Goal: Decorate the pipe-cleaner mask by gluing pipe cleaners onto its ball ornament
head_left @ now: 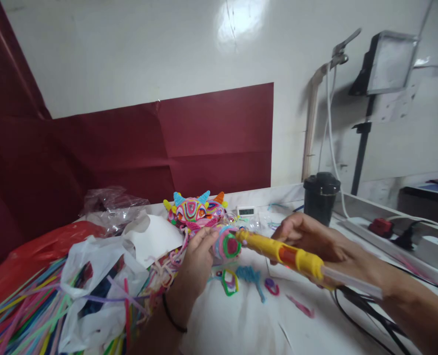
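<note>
My left hand (200,249) has its fingers closed on the left side of a round, multicoloured pipe-cleaner piece (227,245) with a green ring and a dark red centre. My right hand (311,239) is wrapped round a yellow glue gun (285,252), a clear glue stick (352,282) jutting from its rear. The gun's nozzle points left, at the upper right of the piece; whether they touch cannot be made out. Just behind sits a colourful pipe-cleaner creature head (195,209) with blue horns. Loose shapes lie in front: a green-edged loop (229,282), a blue coil (249,276) and a purple curl (271,286).
Bundled pipe cleaners (30,310), a white plastic bag (93,256) and a red bag (49,244) fill the left. A black lidded cup (320,197), a power strip (367,231) and black cables (367,308) are at the right. A small digital display (246,212) stands behind.
</note>
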`<action>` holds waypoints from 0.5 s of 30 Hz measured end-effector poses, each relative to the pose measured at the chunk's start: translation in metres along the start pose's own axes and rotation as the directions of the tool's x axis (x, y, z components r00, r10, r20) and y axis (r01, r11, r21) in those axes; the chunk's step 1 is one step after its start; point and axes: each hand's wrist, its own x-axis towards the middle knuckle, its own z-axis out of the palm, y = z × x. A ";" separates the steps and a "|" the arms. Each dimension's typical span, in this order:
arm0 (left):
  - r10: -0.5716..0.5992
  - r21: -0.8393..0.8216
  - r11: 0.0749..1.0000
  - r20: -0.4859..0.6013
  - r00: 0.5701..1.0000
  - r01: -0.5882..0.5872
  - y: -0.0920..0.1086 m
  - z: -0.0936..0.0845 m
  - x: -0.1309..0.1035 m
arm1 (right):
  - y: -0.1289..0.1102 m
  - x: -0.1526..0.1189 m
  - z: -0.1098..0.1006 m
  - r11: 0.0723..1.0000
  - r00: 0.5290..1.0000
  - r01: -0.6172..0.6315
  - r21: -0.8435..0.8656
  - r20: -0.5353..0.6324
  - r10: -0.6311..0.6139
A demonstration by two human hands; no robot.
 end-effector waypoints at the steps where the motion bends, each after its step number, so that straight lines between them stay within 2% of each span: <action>1: 0.003 0.013 1.000 -0.009 1.000 -0.003 0.000 -0.001 0.000 | 0.001 0.005 -0.001 0.999 1.000 0.008 0.037 -0.016 -0.008; 4: 0.039 0.070 0.997 -0.020 0.999 -0.037 -0.001 -0.004 -0.002 | 0.000 0.015 0.000 0.997 0.999 0.019 0.074 -0.040 -0.016; 7: 0.071 0.144 0.987 0.023 0.997 -0.073 -0.001 -0.006 -0.004 | 0.000 0.017 0.000 0.996 0.999 0.037 0.084 -0.041 -0.034; 15: 0.078 0.221 0.971 0.049 0.996 -0.087 0.003 0.003 -0.010 | 0.015 0.012 -0.010 0.994 0.998 0.062 0.092 -0.012 -0.061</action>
